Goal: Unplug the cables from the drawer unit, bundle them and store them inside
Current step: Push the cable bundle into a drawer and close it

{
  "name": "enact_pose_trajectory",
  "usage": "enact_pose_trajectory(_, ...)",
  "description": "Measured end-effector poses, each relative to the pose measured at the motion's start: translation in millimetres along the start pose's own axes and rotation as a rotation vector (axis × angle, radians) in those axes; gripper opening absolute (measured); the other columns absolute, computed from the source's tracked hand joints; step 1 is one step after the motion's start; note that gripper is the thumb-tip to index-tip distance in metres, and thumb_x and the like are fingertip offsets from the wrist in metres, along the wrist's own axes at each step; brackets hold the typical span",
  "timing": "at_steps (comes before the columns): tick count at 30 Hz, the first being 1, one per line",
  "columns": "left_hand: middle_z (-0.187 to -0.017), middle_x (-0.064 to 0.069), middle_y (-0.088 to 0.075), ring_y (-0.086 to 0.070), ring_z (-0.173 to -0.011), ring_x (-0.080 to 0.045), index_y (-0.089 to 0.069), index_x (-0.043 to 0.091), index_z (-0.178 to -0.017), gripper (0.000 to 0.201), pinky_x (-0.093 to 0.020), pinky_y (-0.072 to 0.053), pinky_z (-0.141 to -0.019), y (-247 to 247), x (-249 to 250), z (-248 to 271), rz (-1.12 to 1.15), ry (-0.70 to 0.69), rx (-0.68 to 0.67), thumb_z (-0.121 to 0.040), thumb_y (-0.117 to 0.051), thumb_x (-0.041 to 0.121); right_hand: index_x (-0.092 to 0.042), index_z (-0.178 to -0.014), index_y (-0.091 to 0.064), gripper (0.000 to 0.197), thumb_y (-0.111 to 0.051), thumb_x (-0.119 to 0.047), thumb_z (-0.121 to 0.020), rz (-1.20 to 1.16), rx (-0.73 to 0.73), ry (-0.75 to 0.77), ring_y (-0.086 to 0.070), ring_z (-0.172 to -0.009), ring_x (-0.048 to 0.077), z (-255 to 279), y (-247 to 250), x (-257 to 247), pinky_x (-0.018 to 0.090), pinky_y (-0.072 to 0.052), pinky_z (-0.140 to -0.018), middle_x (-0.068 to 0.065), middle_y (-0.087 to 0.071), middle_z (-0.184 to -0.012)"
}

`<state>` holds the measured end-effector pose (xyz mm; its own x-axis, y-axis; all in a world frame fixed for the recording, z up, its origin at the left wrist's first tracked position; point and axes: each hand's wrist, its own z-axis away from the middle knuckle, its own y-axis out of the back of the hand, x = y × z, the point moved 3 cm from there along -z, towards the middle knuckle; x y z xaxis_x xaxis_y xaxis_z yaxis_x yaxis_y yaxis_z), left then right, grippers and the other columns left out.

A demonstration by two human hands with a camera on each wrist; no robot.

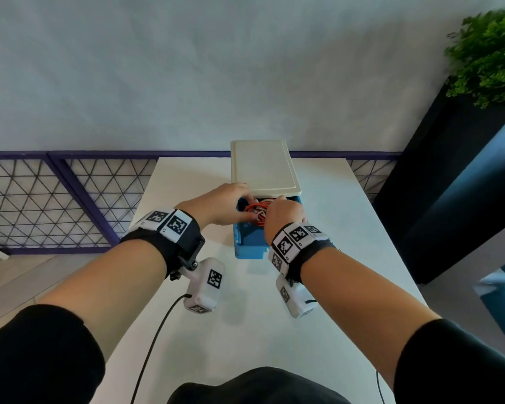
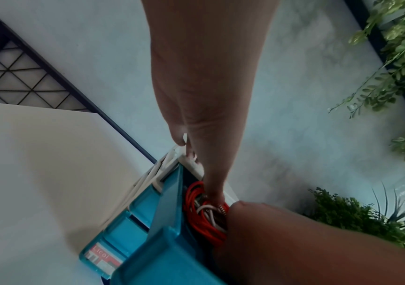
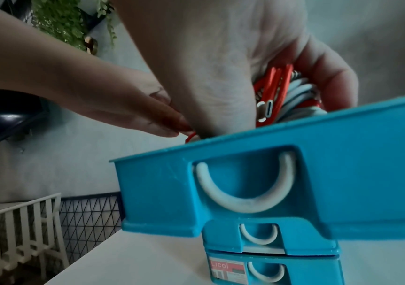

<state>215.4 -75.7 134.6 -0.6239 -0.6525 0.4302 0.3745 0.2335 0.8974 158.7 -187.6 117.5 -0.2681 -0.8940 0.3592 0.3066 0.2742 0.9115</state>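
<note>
The drawer unit (image 1: 264,167) has a cream top and stands at the table's far middle. Its top blue drawer (image 1: 250,243) is pulled out toward me. A bundle of red and white cables (image 1: 258,212) sits in the drawer's back part. My right hand (image 1: 280,205) grips the bundle (image 3: 301,90) from above, thumb on one side and curled fingers on the other. My left hand (image 1: 239,208) reaches in from the left, and its straight fingers (image 2: 211,185) touch the red loops (image 2: 201,217). A white plug end (image 3: 266,111) shows in the bundle.
Two shut blue drawers (image 3: 265,241) with white handles lie below the pulled-out one. The white table (image 1: 245,330) carries only the unit. A purple railing (image 1: 70,199) runs behind it, and a dark planter with greenery (image 1: 484,53) stands at the right.
</note>
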Motion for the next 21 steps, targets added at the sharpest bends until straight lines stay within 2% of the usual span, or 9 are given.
enact_pose_trajectory(2, -0.118, -0.006, -0.062, -0.054, -0.115, -0.023, -0.070, 0.019, -0.103, 0.019, -0.036, -0.043, -0.093, -1.2, -2.8, -1.6, 0.014, 0.004, 0.072, -0.089, -0.062, 0.028, 0.001, -0.138, -0.038, 0.059, -0.057, -0.025, -0.088, -0.011, -0.035, 0.033, -0.064, -0.096, 0.026, 0.3, 1.1, -0.9, 0.030, -0.049, -0.052, 0.010, -0.048, -0.126)
enact_pose_trajectory(4, -0.129, -0.009, -0.060, -0.051, -0.124, -0.025, -0.074, 0.020, -0.100, 0.017, -0.041, -0.042, -0.100, -3.0, -5.5, -3.7, 0.012, 0.037, 0.151, -0.088, -0.063, 0.022, -0.002, -0.135, -0.043, 0.053, -0.057, -0.025, -0.089, -0.045, -0.047, 0.063, -0.063, -0.098, 0.025, 0.4, 0.1, 0.4, 0.031, -0.050, -0.057, 0.010, -0.046, -0.126)
enact_pose_trajectory(6, -0.123, -0.007, -0.063, -0.054, -0.118, -0.027, -0.076, 0.020, -0.095, 0.015, -0.042, -0.047, -0.093, -5.7, -2.6, -4.6, -0.026, 0.051, 0.207, -0.086, -0.065, 0.023, -0.003, -0.131, -0.046, 0.048, -0.057, -0.024, -0.089, -0.119, -0.036, 0.064, -0.062, -0.103, 0.023, 0.9, -3.5, 3.9, 0.032, -0.055, -0.072, 0.009, -0.049, -0.124)
enact_pose_trajectory(8, -0.103, -0.004, -0.063, -0.056, -0.105, -0.029, -0.077, 0.020, -0.086, 0.015, -0.038, -0.050, -0.077, -8.4, 1.9, -6.7, -0.090, 0.031, 0.259, -0.087, -0.063, 0.025, -0.004, -0.128, -0.048, 0.046, -0.057, -0.024, -0.089, -0.179, -0.005, 0.052, -0.058, -0.107, 0.023, 2.0, -7.2, 6.7, 0.030, -0.053, -0.079, 0.009, -0.051, -0.121)
enact_pose_trajectory(9, -0.100, -0.002, -0.061, -0.055, -0.102, -0.028, -0.077, 0.020, -0.082, 0.016, -0.037, -0.049, -0.073, -9.7, 3.5, -6.9, -0.106, 0.036, 0.283, -0.087, -0.063, 0.026, -0.003, -0.128, -0.047, 0.047, -0.056, -0.027, -0.088, -0.201, 0.008, 0.048, -0.057, -0.107, 0.022, 2.9, -8.8, 7.4, 0.029, -0.051, -0.077, 0.009, -0.051, -0.121)
enact_pose_trajectory(11, -0.111, -0.002, -0.057, -0.049, -0.106, -0.025, -0.076, 0.019, -0.077, 0.017, -0.040, -0.049, -0.076, -13.4, 4.5, -8.0, -0.115, 0.086, 0.317, -0.086, -0.062, 0.024, -0.001, -0.131, -0.042, 0.059, -0.057, -0.038, -0.088, -0.257, 0.012, 0.033, -0.056, -0.105, 0.020, 4.6, -10.7, 6.7, 0.027, -0.047, -0.070, 0.010, -0.051, -0.121)
enact_pose_trajectory(15, -0.115, -0.004, -0.052, -0.044, -0.107, -0.024, -0.072, 0.009, -0.084, 0.018, -0.042, -0.050, -0.073, -22.7, 7.0, -10.4, -0.172, 0.151, 0.373, -0.088, -0.057, 0.017, 0.004, -0.134, -0.033, 0.081, -0.054, -0.059, -0.086, -0.357, -0.026, -0.033, -0.057, -0.098, 0.018, 0.4, -12.4, 0.2, 0.028, -0.039, -0.062, 0.012, -0.050, -0.121)
enact_pose_trajectory(17, -0.113, -0.005, -0.052, -0.044, -0.105, -0.024, -0.070, 0.007, -0.088, 0.017, -0.041, -0.049, -0.071, -24.0, 7.4, -12.6, -0.178, 0.164, 0.399, -0.089, -0.055, 0.017, 0.001, -0.136, -0.035, 0.075, -0.052, -0.055, -0.089, -0.363, -0.056, -0.065, -0.053, -0.096, 0.016, -6.3, -12.7, -2.2, 0.028, -0.037, -0.059, 0.011, -0.050, -0.123)
enact_pose_trajectory(21, -0.111, -0.005, -0.053, -0.046, -0.103, -0.023, -0.068, 0.007, -0.088, 0.016, -0.038, -0.048, -0.068, -24.2, 6.7, -17.0, -0.196, 0.181, 0.428, -0.088, -0.055, 0.016, 0.001, -0.136, -0.035, 0.064, -0.058, -0.038, -0.090, -0.399, -0.107, -0.137, -0.055, -0.107, 0.016, -11.3, -14.1, -4.8, 0.028, -0.040, -0.069, 0.011, -0.049, -0.124)
